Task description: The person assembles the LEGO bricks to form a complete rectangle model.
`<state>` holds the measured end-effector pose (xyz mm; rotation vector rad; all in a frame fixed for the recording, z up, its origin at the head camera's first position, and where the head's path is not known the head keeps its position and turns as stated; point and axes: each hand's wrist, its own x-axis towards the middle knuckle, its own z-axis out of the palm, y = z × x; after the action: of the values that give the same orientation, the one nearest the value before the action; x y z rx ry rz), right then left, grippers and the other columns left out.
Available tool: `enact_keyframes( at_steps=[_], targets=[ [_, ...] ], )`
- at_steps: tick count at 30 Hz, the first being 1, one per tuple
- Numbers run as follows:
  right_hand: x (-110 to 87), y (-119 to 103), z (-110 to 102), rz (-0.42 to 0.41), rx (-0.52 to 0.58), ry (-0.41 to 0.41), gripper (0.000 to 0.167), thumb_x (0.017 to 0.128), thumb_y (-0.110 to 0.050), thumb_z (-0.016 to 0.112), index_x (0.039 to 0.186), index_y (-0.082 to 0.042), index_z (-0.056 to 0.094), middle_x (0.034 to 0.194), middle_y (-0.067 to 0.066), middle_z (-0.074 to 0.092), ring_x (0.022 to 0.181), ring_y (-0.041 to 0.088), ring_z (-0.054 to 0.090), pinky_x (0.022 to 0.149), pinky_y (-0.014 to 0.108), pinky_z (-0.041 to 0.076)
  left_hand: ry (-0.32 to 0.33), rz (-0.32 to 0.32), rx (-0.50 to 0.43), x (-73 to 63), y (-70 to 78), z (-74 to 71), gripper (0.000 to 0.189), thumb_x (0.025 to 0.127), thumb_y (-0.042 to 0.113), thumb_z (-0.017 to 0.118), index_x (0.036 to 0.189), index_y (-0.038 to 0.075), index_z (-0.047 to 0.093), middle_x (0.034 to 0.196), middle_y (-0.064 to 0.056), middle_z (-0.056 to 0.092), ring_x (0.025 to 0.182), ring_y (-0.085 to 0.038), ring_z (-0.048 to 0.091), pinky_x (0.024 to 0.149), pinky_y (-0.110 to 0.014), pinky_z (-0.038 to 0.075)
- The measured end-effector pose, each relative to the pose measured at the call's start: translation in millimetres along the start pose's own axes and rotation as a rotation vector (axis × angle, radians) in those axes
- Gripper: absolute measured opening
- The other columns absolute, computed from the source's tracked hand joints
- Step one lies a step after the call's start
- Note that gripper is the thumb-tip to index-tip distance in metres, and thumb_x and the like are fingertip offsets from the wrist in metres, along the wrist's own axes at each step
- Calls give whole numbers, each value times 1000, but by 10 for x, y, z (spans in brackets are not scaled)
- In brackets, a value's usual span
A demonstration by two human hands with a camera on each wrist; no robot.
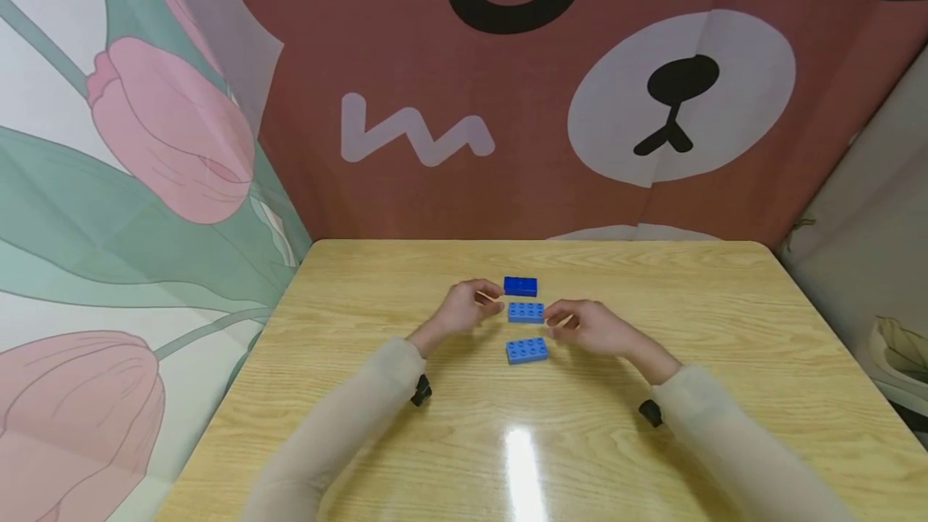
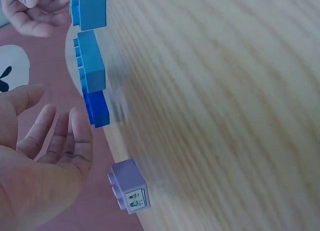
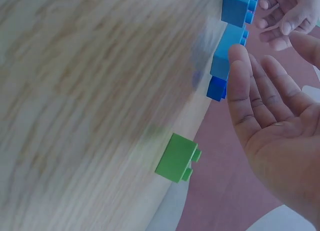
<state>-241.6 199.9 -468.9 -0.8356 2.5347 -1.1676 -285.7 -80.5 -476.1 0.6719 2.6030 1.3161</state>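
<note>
Three toy building bricks lie in a column on the wooden table: a dark blue brick farthest back, a light blue brick in the middle and another light blue brick nearest. To the left of the middle brick is my left hand, fingers loosely bent with nothing between them. My right hand is on the other side, its fingertips right at the middle brick's right end, thumb and fingers apart. Both palms face the column.
A purple brick with a printed side stands on the table in the left wrist view. In the right wrist view there is a green brick. Behind the table's back edge hangs a patterned cloth.
</note>
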Motion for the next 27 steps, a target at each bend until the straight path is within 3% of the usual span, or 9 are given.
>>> enact_keyframes(
  at_steps=[9,20,27],
  targets=[
    [19,-22,89,30,27,-27,32,100,-14,68,127,2,64,115,15,70,97,25,67,75,35,56,12,-41,-43,1,-2,81,24,97,13,72,120,5,72,117,-8,68,96,-18,68,74,-28,56],
    [67,7,180,61,48,-76,34,97,-14,70,129,-2,64,120,10,69,105,25,66,84,39,56,-33,-129,-82,62,-10,181,25,98,12,71,122,6,71,113,-4,70,95,-16,68,73,-28,56],
    [88,-5,197,66,32,-75,34,94,-9,74,126,-3,66,118,7,69,99,23,68,80,36,57,-29,-132,-69,105,-5,241,25,96,13,73,121,8,72,115,-4,71,97,-15,67,72,-27,56]
  ],
)
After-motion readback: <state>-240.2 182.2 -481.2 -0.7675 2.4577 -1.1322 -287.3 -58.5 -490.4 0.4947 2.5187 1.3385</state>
